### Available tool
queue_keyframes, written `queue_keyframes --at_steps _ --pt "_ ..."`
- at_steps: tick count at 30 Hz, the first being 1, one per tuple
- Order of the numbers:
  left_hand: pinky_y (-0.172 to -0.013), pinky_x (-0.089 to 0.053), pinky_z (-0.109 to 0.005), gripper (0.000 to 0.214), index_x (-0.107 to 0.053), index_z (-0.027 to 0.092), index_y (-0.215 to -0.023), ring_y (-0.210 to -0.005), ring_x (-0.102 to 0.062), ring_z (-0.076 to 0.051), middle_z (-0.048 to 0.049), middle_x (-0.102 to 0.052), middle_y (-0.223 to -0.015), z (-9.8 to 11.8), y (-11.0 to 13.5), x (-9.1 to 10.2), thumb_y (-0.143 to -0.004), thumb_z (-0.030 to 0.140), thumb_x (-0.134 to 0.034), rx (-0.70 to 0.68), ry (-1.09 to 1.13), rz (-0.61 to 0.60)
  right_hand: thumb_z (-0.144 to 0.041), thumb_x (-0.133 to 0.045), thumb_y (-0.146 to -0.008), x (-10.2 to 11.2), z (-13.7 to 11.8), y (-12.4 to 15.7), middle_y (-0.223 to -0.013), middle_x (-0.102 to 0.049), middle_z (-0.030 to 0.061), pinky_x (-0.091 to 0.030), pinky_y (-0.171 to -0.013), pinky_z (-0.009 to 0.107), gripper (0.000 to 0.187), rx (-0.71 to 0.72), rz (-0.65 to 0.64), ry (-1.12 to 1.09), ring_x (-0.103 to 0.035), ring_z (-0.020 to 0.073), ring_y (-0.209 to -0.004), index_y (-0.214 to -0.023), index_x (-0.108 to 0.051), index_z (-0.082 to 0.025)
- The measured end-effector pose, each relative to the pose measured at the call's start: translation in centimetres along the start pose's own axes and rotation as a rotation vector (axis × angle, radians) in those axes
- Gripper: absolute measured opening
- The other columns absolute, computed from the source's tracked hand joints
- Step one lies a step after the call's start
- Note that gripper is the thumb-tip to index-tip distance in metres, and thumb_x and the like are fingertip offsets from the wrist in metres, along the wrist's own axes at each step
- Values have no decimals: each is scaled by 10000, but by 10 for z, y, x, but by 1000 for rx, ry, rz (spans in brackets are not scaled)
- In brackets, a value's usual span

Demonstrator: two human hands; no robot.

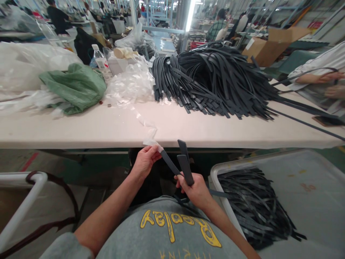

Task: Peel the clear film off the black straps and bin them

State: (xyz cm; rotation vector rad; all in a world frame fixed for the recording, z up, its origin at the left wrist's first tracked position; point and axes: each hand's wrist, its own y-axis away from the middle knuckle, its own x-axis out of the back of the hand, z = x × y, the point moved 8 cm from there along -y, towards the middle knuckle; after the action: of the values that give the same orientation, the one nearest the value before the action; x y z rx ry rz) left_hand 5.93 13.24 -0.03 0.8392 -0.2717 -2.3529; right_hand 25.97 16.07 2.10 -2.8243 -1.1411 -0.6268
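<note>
My right hand is closed around a few dark grey straps, whose ends stick up above the thumb. One strap runs up and left from there to my left hand. The left fingers pinch that strap's end together with a whitish translucent film strip. A thin film tail trails over the table edge toward a crumpled heap of clear film. Farther back on the table lies a large pile of dark straps.
The pale table spans the view. On it are a green sack and a water bottle. A white tub at right holds more straps. Another person's hands work at the far right. A white rail stands at left.
</note>
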Motion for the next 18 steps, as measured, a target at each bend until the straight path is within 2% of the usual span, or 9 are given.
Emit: queue_keyframes --at_steps 11,18 --pt "-693 -534 -259 430 -660 149 -682 -654 -667 -138 -28 -720 -714 -8 4 0 -483 427 -919 54 -8 2 -319 -550 -906 0 -2 -2 -706 -712 31 -482 -525 255 239 19 16 16 -609 133 -504 -779 -696 -178" --pt "-695 -537 -260 430 -682 149 -762 -742 -703 -173 -52 -738 -788 -9 0 4 -535 442 -901 68 -26 3 -408 -509 -926 16 -6 0 -665 -694 40 -489 -512 262 325 -15 83 29 -600 146 -504 -807 -703 -176"
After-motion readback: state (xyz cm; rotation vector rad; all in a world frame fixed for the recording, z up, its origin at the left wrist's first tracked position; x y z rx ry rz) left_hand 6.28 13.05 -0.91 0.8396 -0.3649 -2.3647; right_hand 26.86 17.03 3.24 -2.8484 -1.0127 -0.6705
